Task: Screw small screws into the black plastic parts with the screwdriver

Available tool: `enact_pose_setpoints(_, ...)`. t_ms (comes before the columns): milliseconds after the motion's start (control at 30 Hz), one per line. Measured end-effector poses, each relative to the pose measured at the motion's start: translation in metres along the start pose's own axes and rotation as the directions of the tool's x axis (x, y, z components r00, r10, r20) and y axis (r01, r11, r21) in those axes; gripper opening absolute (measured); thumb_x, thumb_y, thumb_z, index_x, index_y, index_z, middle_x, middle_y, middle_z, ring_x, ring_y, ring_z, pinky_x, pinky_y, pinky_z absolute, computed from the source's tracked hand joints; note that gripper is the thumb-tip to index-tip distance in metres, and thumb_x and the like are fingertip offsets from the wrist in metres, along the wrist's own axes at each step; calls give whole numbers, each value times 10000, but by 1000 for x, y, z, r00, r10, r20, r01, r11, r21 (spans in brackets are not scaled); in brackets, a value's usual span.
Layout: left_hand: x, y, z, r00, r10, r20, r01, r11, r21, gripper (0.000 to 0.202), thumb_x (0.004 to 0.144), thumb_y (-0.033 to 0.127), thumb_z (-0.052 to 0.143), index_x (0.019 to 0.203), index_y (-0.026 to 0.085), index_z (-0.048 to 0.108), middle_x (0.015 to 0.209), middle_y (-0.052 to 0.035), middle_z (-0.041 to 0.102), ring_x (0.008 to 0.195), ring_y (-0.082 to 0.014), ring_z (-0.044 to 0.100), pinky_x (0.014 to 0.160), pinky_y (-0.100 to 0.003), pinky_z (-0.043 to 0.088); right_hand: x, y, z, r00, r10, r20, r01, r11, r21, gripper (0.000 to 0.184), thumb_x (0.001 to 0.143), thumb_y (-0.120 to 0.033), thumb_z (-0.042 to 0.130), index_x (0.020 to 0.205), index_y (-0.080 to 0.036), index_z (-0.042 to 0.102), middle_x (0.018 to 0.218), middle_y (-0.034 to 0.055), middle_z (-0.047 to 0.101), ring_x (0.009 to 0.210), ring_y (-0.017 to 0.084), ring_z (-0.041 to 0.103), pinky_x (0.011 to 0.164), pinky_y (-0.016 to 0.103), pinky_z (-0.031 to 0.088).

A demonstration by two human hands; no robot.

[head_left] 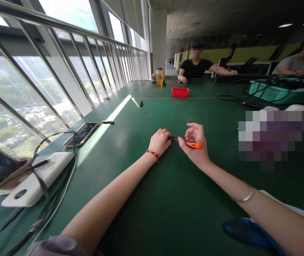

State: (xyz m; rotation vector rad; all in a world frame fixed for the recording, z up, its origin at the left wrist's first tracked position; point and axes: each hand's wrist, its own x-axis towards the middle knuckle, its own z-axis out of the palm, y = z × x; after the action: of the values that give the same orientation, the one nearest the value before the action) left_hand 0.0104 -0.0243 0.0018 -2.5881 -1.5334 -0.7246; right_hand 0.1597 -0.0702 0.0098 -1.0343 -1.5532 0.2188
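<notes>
My left hand (159, 141) rests on the green table with its fingers closed around a small black part (171, 138), most of which they hide. In my right hand (198, 153) lies an orange and black screwdriver (194, 144), its handle against the thumb and palm while some fingers are raised and curled. The thin metal shaft points left and its tip meets the black part, or comes very close to it. Farther off on the table are two small black pieces, one (108, 122) by the sunlit strip and another (141, 103) beyond it.
A red tray (180, 92) stands ahead, with a jar (159, 76) behind it. At left lie a phone (82, 134), a white power strip (38, 179) and cables. A teal basket (282, 93) with cables sits at right. Two people sit across the table.
</notes>
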Motion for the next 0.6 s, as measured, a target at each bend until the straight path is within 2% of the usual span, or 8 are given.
enact_pose_setpoints(133, 0, -1, 1, 1000, 9, -1, -9, 1000, 8, 129, 802, 170, 535, 840, 184, 657, 849, -43, 603, 868, -180, 525, 780, -289, 473, -1, -3, -4, 993, 38, 111, -33, 999, -39, 161, 771, -321, 558, 886, -230, 492, 502, -85, 466, 431, 104, 453, 512, 249, 382)
enact_pose_setpoints(200, 0, -1, 2, 1000, 13, -3, -13, 1000, 13, 138, 797, 163, 534, 849, 184, 660, 855, -42, 607, 871, -181, 525, 781, -287, 470, 0, -5, -4, 989, 34, 145, -32, 999, -14, 94, 790, -307, 532, 829, -228, 497, 520, -68, 518, 418, 101, 459, 510, 257, 378)
enact_pose_setpoints(267, 0, -1, 2, 1000, 11, -4, -11, 1000, 17, 142, 796, 163, 533, 853, 184, 661, 859, -43, 609, 873, -182, 524, 781, -287, 470, 0, -5, -4, 992, 20, 121, -21, 1000, 4, 105, 774, -281, 543, 852, -227, 498, 546, -66, 518, 424, 101, 455, 522, 262, 388)
enact_pose_setpoints(400, 0, 0, 1, 1000, -1, 2, 1, 1000, 20, 144, 789, 158, 535, 848, 187, 663, 859, -42, 610, 871, -180, 523, 781, -282, 467, 1, -3, -2, 999, 15, 45, -18, 998, 59, 239, 710, -232, 592, 928, -219, 493, 630, -54, 498, 492, 109, 482, 526, 257, 417)
enact_pose_setpoints(600, 0, 1, 0, 1000, -2, 9, 2, 1000, 27, 148, 785, 158, 536, 858, 182, 663, 868, -45, 618, 874, -182, 526, 777, -283, 467, -2, -3, -3, 998, -9, 54, 5, 997, 74, 94, 726, -202, 575, 762, -213, 489, 706, -14, 525, 522, 101, 467, 496, 247, 400)
